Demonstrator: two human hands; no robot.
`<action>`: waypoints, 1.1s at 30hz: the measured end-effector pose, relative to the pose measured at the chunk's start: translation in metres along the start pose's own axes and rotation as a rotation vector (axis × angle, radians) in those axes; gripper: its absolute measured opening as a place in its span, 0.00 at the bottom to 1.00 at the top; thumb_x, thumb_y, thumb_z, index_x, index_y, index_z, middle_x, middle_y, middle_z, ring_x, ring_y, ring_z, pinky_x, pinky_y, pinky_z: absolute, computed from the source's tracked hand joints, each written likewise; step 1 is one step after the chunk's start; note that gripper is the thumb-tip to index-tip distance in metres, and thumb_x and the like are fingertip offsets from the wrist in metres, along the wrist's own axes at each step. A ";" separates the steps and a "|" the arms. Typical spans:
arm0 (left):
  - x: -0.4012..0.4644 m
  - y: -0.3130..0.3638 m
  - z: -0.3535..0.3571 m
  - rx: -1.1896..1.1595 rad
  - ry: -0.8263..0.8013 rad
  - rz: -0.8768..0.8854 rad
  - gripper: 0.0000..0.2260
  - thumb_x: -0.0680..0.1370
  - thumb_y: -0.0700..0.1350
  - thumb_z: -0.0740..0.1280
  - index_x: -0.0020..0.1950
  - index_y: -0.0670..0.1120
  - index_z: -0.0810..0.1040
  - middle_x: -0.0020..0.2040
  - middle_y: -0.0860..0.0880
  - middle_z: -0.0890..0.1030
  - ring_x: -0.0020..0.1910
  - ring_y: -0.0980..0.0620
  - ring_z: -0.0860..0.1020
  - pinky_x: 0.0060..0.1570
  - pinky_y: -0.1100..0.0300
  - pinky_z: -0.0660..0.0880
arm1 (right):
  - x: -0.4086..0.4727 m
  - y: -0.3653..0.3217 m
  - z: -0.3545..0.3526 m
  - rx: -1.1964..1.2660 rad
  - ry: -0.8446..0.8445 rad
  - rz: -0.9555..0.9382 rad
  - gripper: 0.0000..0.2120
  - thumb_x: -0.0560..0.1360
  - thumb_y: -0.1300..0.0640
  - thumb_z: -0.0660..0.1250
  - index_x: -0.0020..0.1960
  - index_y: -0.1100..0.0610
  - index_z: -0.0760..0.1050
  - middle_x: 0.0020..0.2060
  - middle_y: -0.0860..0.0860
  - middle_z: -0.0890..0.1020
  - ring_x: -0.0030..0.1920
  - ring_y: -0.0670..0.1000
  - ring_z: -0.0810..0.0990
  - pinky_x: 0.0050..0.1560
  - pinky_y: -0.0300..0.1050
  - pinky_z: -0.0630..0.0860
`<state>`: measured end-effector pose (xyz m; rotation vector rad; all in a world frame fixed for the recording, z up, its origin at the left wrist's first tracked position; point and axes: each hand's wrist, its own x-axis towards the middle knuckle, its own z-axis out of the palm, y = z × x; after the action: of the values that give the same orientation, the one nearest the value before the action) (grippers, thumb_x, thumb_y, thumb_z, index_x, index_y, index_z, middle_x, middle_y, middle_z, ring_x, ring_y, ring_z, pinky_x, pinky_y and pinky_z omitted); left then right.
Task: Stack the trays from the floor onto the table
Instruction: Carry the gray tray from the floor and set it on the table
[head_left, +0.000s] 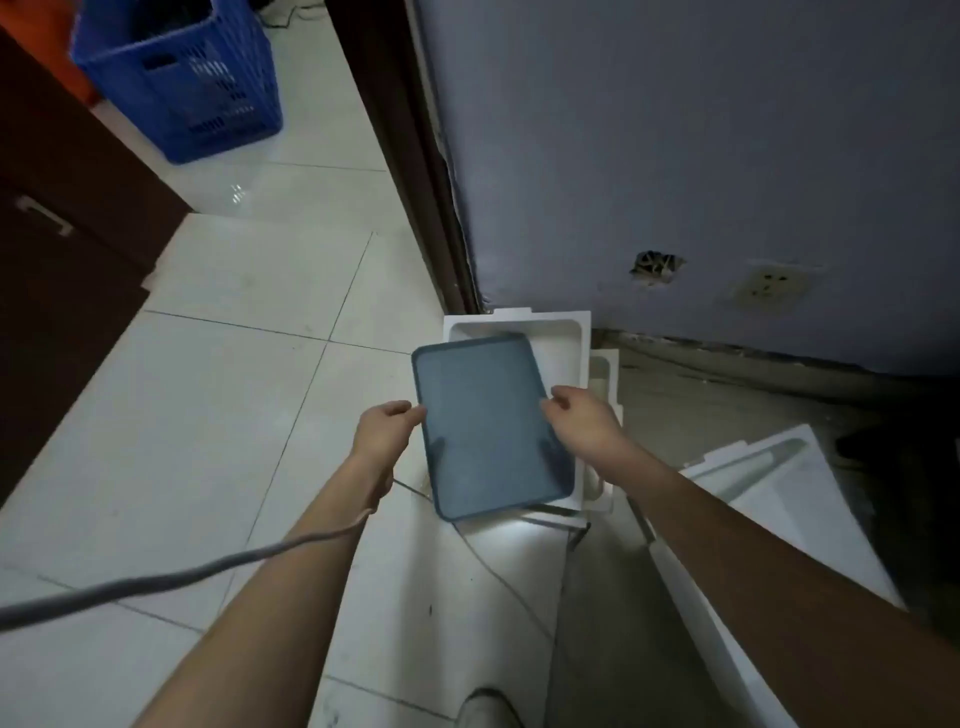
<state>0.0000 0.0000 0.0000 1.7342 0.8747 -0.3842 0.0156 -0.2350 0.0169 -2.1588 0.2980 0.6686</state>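
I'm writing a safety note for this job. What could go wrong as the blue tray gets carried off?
The left hand and right hand hold the blue tray only at its side edges, so it may tip or slip. The grey cable across the floor by the left arm could snag or trip. White foam pieces crowd the right side.

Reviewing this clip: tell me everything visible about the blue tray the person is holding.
The blue tray is a flat, slate-blue rectangle with rounded corners and a low raised rim; it looks like matte plastic and carries nothing. Its long axis runs away from the camera, slightly turned. The left hand grips its left edge and the right hand grips its right edge. It sits over a white foam tray on the floor by the wall; whether they touch cannot be told.
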 end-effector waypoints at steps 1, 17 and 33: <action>0.008 -0.012 0.005 0.034 0.002 -0.013 0.25 0.77 0.44 0.71 0.72 0.36 0.72 0.66 0.39 0.77 0.65 0.41 0.76 0.67 0.49 0.72 | 0.009 0.009 0.010 -0.021 -0.009 0.002 0.13 0.80 0.53 0.56 0.54 0.60 0.76 0.50 0.57 0.79 0.50 0.57 0.77 0.43 0.42 0.70; 0.085 -0.107 0.043 -0.066 0.151 -0.147 0.06 0.63 0.32 0.69 0.34 0.41 0.75 0.34 0.40 0.76 0.30 0.48 0.70 0.31 0.60 0.70 | 0.091 0.074 0.069 -0.069 0.060 0.129 0.17 0.78 0.63 0.54 0.63 0.66 0.72 0.62 0.63 0.76 0.61 0.63 0.76 0.60 0.50 0.74; -0.148 0.095 -0.055 -0.325 0.025 0.087 0.06 0.78 0.32 0.66 0.47 0.39 0.82 0.36 0.47 0.85 0.30 0.53 0.83 0.29 0.63 0.80 | -0.109 -0.090 -0.076 0.263 0.388 -0.017 0.13 0.78 0.63 0.58 0.53 0.62 0.81 0.46 0.56 0.83 0.48 0.56 0.79 0.42 0.40 0.68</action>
<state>-0.0410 -0.0144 0.1791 1.4720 0.8264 -0.1527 -0.0095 -0.2406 0.1754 -2.0201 0.5405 0.1812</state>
